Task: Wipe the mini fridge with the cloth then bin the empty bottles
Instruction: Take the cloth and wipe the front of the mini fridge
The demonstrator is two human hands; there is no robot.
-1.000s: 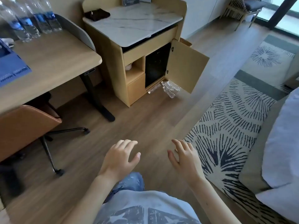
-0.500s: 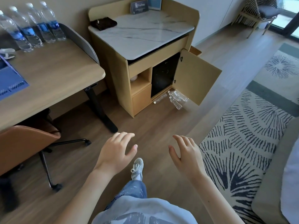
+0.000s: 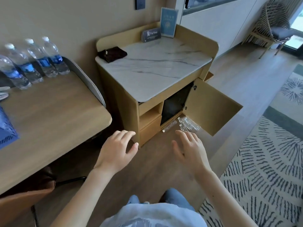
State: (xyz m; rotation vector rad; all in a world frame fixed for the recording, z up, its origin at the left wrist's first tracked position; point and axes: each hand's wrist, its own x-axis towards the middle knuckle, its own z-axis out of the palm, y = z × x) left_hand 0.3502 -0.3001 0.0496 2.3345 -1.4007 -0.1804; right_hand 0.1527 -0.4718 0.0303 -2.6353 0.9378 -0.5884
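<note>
A black mini fridge [image 3: 174, 106] sits inside a wooden cabinet [image 3: 124, 102] whose door [image 3: 211, 107] stands open to the right. A dark folded cloth [image 3: 112, 54] lies at the back left of the cabinet's marble top [image 3: 155, 66]. Several empty clear bottles [image 3: 186, 125] lie on the floor in front of the fridge. My left hand [image 3: 117, 150] and my right hand [image 3: 190, 150] hover side by side in front of the cabinet, fingers spread, holding nothing. The right fingertips overlap the bottles in the view.
A wooden desk [image 3: 49, 115] on the left carries several full water bottles [image 3: 37, 63] and a blue folder [image 3: 6, 130]. An orange chair [image 3: 21, 203] sits below it. A patterned rug [image 3: 265, 169] covers the floor on the right. Two sign cards [image 3: 164, 28] stand on the cabinet.
I have moved closer to the cabinet, which now looms larger and nearer. Both hands have risen towards it and stay empty with fingers apart.
</note>
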